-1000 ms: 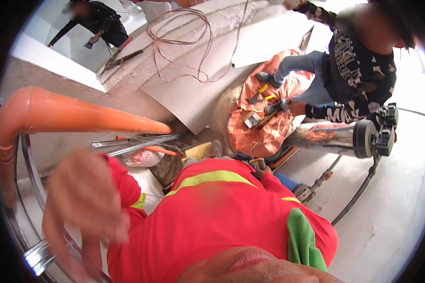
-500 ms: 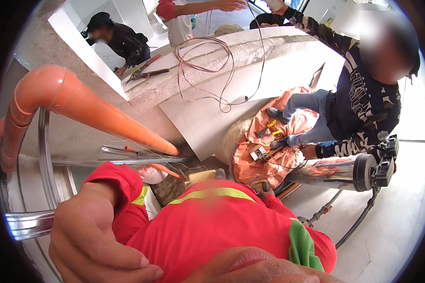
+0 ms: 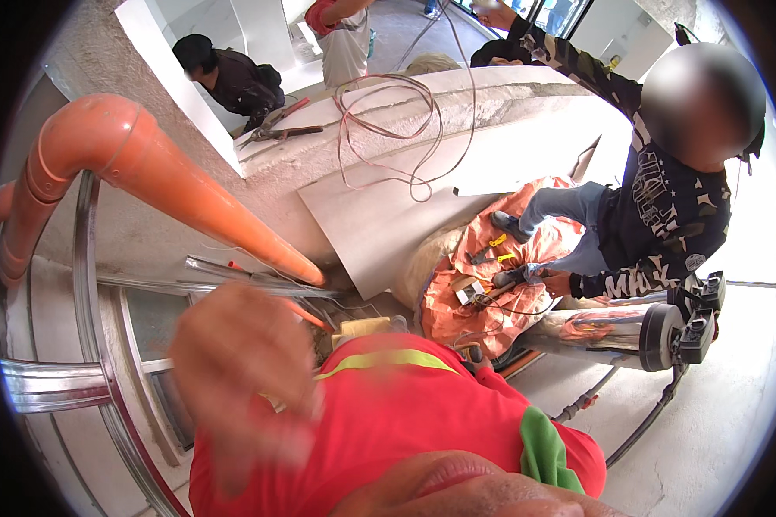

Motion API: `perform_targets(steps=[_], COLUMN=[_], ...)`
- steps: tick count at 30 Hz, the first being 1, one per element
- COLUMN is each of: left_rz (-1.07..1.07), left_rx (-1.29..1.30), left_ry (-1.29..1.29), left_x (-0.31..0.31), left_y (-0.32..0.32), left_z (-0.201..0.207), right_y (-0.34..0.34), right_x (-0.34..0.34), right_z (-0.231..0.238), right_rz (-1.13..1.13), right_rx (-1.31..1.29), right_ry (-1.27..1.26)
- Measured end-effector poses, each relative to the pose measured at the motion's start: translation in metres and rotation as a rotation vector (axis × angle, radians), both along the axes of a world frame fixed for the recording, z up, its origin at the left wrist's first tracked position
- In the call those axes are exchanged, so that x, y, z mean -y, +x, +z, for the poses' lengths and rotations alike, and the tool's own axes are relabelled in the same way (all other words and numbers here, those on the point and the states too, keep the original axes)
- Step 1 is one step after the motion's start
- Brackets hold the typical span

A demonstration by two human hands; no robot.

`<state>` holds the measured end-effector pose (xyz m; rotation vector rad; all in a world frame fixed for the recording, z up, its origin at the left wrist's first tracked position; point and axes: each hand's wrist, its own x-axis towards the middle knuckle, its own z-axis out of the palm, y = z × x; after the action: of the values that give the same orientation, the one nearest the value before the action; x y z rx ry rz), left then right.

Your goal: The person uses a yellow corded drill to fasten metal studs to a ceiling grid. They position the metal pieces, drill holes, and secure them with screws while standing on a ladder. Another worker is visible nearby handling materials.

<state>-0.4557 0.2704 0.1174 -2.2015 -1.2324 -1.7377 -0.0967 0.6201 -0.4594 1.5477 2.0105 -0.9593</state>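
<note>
My left hand (image 3: 246,379) hangs at the left of the frame in front of my red shirt (image 3: 388,409), so smeared that I cannot tell whether its fingers are spread or pinched together, and I make out nothing in it. My right hand (image 3: 485,365) shows just past my shirt, right of centre, beside a small dark-and-tan object (image 3: 468,349); the fingers are too small and half hidden, so I can't say whether they grip it. On my far left runs a shiny metal channel (image 3: 56,386), probably framing, with a fat orange pipe (image 3: 198,202) slanting above. The snips (image 3: 278,131) lie on the ledge, upper left, likely to keep them handy and off the floor; the cable (image 3: 474,99) is looped there too, I'd guess so its slack doesn't tangle. Right of centre, the orange sheet (image 3: 447,306) carries yellow-handled tools (image 3: 496,250) and a small box (image 3: 469,291), perhaps to keep them together, and a co-worker (image 3: 664,198) crouches over it, boots on the sheet.
</note>
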Motion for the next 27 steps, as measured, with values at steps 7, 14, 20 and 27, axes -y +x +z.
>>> perform_targets(steps=[7,14,20,27], left_rz=[0.402,0.447,0.478,0.443], left_rx=[0.645,0.744,0.739,0.749], left_ry=[-0.553,-0.659,-0.671,-0.720], left_x=[-0.019,-0.025,-0.037,-0.050], left_y=[-0.014,-0.012,-0.024,-0.030], left_z=[-0.156,-0.197,-0.202,-0.210], right_y=[0.007,-0.001,-0.011,-0.014], right_x=[0.008,0.014,0.015,0.012], right_z=[-0.014,0.028,0.062,0.039], right_rz=[-0.010,-0.015,-0.120,-0.161], right_rx=[0.053,-0.025,-0.052,-0.071], right_ry=[0.074,-0.034,-0.181,-0.075])
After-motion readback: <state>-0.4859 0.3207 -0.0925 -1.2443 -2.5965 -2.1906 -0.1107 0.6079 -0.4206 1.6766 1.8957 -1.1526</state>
